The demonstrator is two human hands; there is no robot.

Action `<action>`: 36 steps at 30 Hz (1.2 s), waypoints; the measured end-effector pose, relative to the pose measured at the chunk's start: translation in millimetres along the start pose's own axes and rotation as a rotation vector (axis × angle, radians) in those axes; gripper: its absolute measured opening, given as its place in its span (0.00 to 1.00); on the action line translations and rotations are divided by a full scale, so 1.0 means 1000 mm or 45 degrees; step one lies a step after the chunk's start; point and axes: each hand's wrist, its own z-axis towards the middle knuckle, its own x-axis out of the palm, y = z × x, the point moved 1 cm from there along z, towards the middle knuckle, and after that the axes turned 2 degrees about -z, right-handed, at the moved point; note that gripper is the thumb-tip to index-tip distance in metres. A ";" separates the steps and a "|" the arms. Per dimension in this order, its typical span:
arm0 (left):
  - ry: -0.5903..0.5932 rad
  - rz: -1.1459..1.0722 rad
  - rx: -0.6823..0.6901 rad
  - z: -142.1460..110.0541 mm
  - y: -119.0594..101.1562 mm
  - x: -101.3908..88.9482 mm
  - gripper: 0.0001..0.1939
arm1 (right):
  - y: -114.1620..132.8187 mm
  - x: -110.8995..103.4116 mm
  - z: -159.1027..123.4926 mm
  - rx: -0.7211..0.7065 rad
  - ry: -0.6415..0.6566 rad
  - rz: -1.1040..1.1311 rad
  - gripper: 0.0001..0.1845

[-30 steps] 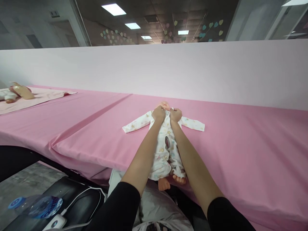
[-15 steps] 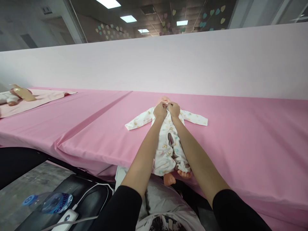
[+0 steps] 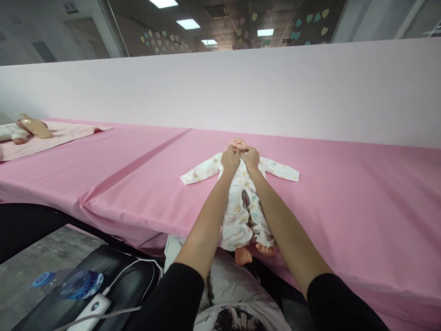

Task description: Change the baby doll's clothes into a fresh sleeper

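Observation:
A baby doll (image 3: pixel 238 143) lies on its back on the pink table cover (image 3: pixel 344 202), head away from me, bare feet (image 3: pixel 250 253) at the near edge. It wears a white printed romper (image 3: pixel 241 207) with both sleeves spread out flat. My left hand (image 3: pixel 229 159) and my right hand (image 3: pixel 251 158) are side by side just below the doll's chin. Both are closed, pinching the two sides of the romper's collar together. The front of the romper gapes partway down.
A pale partition wall (image 3: pixel 275 92) runs behind the table. At the far left another doll (image 3: pixel 20 131) lies on a light cloth. Below the table's near left edge a water bottle (image 3: pixel 69 284), a white device with cable (image 3: pixel 89 310) and a black seat show.
My hands have drawn closer together at the collar, now touching. The view shifted slightly; the doll has stayed in place.

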 end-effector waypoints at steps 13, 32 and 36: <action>0.058 -0.016 0.058 -0.003 0.001 -0.006 0.10 | -0.012 0.009 0.011 0.072 -0.011 0.203 0.07; 0.134 -0.006 0.292 -0.011 0.010 -0.006 0.21 | -0.018 0.010 0.000 -0.152 -0.144 0.237 0.08; 0.117 -0.039 0.336 -0.016 0.015 -0.008 0.20 | -0.021 0.008 -0.007 -0.224 -0.221 0.184 0.10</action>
